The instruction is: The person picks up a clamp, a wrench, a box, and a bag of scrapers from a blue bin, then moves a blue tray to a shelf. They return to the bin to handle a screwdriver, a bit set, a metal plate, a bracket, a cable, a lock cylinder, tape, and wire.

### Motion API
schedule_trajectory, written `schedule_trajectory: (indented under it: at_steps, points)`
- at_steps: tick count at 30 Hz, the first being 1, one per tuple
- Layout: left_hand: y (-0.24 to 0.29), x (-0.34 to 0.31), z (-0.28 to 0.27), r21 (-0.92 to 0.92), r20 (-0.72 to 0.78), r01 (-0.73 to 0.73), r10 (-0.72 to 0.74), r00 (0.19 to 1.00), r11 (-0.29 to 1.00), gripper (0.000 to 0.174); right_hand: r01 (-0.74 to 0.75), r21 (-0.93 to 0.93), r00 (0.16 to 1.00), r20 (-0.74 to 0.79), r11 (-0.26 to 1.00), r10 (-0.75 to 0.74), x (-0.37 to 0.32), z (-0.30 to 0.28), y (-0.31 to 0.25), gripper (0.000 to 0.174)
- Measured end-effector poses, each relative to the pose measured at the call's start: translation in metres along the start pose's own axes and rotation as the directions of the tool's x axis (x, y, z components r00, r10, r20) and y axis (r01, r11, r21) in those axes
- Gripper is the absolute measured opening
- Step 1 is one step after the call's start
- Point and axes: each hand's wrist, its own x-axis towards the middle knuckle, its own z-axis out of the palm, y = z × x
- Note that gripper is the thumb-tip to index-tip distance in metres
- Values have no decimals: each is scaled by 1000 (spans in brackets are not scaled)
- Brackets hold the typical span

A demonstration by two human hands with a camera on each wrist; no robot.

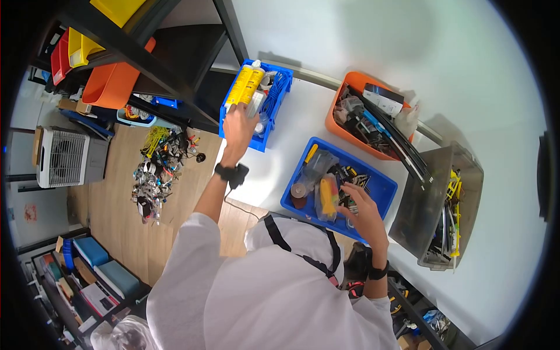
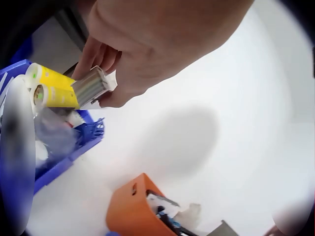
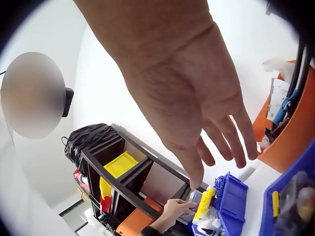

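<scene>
My left hand (image 1: 236, 131) is at the near side of a small blue bin (image 1: 258, 145). Between its thumb and fingers it pinches a small clear-and-grey rectangular box (image 2: 91, 87), whose contents are unclear. Two yellow cartridges (image 1: 245, 84) lie in the bin beside the box, along with a coiled blue cord (image 1: 273, 96). Over the right side of a larger blue tray (image 1: 356, 163) hovers my right hand (image 1: 366, 214), fingers extended and apart, palm bare in the right wrist view. Below it, a clear bag with a yellow item (image 1: 328, 198) lies among loose parts.
An orange bin (image 1: 333, 125) full of parts and long black rods stands against the wall. A grey translucent bin (image 1: 414, 219) leans at the right. Dark shelving (image 1: 186, 52) rises at the left; a pile of small parts (image 1: 160, 175) lies on the floor.
</scene>
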Motion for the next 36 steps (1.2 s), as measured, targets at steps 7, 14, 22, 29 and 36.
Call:
schedule_trajectory:
  at_steps: [7, 14, 22, 29, 36]
  points:
    - [-23, 51, 69, 261, 54, -127, 117, 992, 957, 38, -84, 41, 996, -31, 996, 86, -11, 1, 2, 45]
    - [-32, 59, 101, 448, 116, -165, 126, 985, 879, 38, -119, 42, 990, -69, 992, 122, -14, 1, 5, 42]
    - [-36, 59, 105, 512, 126, -178, 132, 983, 840, 30, -131, 114, 989, -55, 985, 138, -5, 0, 7, 42]
    - [-43, 61, 107, 480, 182, -213, 141, 973, 851, 21, -139, 109, 990, 9, 984, 138, 1, -5, 12, 42]
    - [-46, 38, 82, 458, 178, -232, 167, 970, 858, 36, -155, 146, 988, -3, 977, 157, -1, -7, 15, 43]
